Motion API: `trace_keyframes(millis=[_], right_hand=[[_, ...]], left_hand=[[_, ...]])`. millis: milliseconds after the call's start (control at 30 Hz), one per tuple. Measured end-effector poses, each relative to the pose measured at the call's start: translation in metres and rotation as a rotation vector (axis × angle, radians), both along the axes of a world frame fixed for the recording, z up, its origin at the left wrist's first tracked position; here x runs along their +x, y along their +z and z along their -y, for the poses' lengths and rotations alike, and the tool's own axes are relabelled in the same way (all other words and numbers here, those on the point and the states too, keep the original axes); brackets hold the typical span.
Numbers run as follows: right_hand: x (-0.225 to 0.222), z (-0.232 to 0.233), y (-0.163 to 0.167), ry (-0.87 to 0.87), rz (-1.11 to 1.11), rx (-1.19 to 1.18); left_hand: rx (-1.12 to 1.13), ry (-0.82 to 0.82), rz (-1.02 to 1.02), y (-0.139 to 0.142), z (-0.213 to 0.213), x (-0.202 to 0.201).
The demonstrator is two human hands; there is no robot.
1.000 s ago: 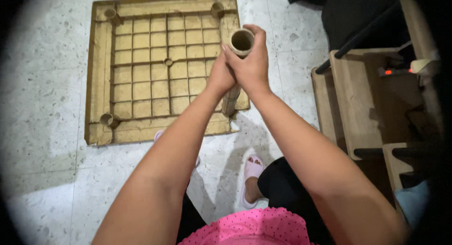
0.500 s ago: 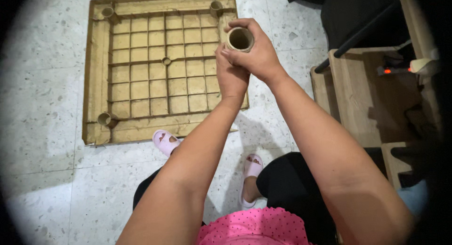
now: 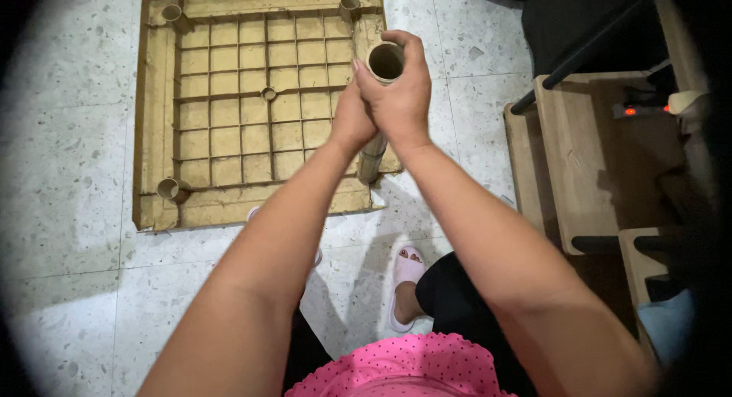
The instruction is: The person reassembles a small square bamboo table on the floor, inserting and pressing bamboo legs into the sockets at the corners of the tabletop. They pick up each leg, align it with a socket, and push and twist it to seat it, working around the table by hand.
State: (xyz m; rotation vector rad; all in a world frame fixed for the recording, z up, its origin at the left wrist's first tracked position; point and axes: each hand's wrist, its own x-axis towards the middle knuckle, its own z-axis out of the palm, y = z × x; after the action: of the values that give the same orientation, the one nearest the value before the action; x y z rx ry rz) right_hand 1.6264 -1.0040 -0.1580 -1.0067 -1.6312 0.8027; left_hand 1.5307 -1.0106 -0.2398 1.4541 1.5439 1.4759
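Your right hand [image 3: 402, 88] is closed around the top end of a tan hollow tube [image 3: 385, 62], with the fingers wrapped below its open mouth. Your left hand [image 3: 352, 118] is pressed against the right one and grips the same tube a little lower, on its near side. The tube stands over the lower right corner of the square tan panel [image 3: 229, 122], which lies with its ribbed underside up on the speckled floor [image 3: 69, 176].

The tube looks stiff and light, probably moulded plastic, with a smooth wall that can slip in the palm. I think the best hold is around the upper part, as you have it now, with both hands close together.

Its long axis runs nearly upright, leaning slightly. The open end points up toward you, and the lower end [image 3: 371, 162] points down to the panel corner. Whether it already touches the panel I cannot tell. Three other corners show short round sockets [image 3: 168, 188].
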Motion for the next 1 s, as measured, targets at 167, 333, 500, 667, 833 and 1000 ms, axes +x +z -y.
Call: trace_keyframes(millis=[167,333,500,667,833,1000], right_hand=[[-0.011,0.001,-0.009,-0.044,-0.007,0.049],[0.021,-0.018,-0.016,0.241,-0.030,0.045],[0.036,-0.042,-0.014,0.475,0.046,0.042],[0.034,-0.044,-0.002,0.625,-0.048,-0.167],[0.026,-0.030,-0.001,0.384,0.043,-0.069],[0.010,-0.021,-0.007,0.294,-0.018,-0.021]], left_hand=[[0.019,-0.097,-0.005,0.002,-0.002,-0.012],[0.200,-0.022,0.018,0.011,0.003,0.013],[0.051,0.232,0.155,0.008,0.017,0.036],[0.105,0.445,0.017,0.001,0.007,0.052],[0.024,0.427,0.042,0.004,0.005,0.052],[-0.042,0.344,0.041,0.011,0.014,0.031]])
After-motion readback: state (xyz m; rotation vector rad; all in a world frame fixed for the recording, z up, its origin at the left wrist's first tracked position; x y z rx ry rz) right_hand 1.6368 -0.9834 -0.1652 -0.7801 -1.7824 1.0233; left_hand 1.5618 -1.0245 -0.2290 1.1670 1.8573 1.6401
